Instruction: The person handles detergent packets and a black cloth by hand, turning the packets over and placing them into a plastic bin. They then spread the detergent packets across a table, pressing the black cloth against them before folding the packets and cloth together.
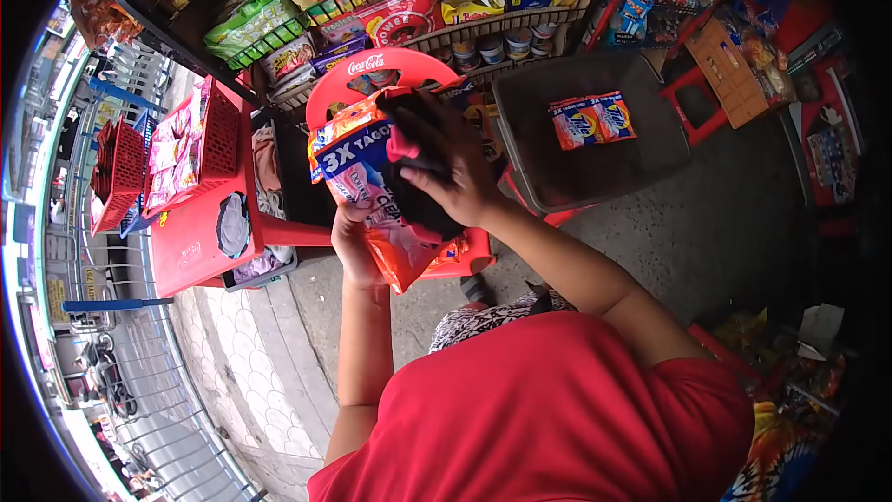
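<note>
An orange and blue Tide detergent pack (pixel 348 167), marked "3X TAGO", is held up in front of my chest, over a red Coca-Cola chair (pixel 325 88). My left hand (pixel 356 246) grips its lower left edge, fingers going behind it. Against the front of the pack, my right hand (pixel 465 175) is closed on a black cloth (pixel 415 209) with a bit of pink showing. The cloth covers the pack's right part. More orange packaging shows on the chair seat below. To the right, Tide packs (pixel 593 119) lie inside a dark grey bin (pixel 525 181).
Wire shelves (pixel 446 33) of snack bags stand ahead. At left, a red table (pixel 190 242) carries a red basket (pixel 218 135) of pink packets, beside a metal grille (pixel 177 390). A brown woven box (pixel 729 74) sits at far right, with colourful goods at lower right.
</note>
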The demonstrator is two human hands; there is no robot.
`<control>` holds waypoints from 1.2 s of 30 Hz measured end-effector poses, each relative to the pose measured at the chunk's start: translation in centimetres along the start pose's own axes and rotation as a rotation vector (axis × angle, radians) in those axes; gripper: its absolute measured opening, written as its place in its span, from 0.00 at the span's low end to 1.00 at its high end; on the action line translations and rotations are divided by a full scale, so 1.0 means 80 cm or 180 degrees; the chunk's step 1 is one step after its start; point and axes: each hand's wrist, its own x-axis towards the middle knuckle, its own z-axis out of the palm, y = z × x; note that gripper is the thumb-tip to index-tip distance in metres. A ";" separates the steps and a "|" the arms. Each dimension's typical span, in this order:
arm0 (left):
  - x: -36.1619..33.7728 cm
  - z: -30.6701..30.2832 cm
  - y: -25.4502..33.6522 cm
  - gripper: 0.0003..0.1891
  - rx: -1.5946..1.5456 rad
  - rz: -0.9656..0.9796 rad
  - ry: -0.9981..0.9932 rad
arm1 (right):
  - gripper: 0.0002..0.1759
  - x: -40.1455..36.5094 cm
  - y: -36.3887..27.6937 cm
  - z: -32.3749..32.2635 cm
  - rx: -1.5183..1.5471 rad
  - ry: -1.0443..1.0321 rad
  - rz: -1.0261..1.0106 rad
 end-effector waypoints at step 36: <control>0.202 0.087 -0.310 0.23 -0.0488 -0.1815 0.0050 | 0.27 -0.184 0.274 -0.349 0.3785 0.1740 0.3957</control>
